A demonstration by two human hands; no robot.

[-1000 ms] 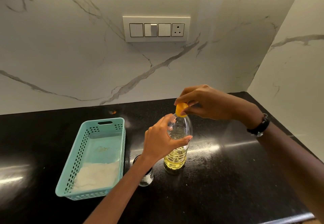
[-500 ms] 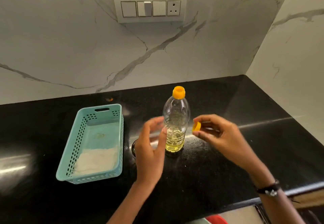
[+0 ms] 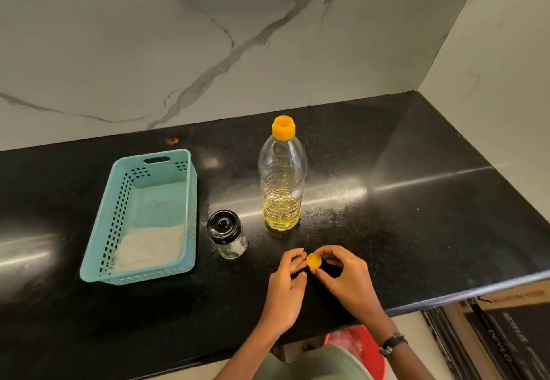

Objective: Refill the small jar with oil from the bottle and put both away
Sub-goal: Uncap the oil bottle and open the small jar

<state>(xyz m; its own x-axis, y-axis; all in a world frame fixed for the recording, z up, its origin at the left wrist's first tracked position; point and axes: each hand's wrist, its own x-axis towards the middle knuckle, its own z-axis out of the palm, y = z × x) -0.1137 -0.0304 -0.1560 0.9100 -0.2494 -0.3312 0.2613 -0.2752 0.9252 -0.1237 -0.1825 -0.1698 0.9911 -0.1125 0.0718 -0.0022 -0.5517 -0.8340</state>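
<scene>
From the head view, the cap is off the bottle now and down low over the bench, pinched by the right hand, with the left hand fingertips curled at its edge. The bottle, about a third full, stands untouched, and the jar beside it keeps its black lid on, so I'd say that comes off next, before pouring.

Bare counter lies right of the bottle; jar and basket crowd its left.

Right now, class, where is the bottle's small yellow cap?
The yellow cap is pinched by the right hand, left hand beside it, in front of the oil bottle.
</scene>
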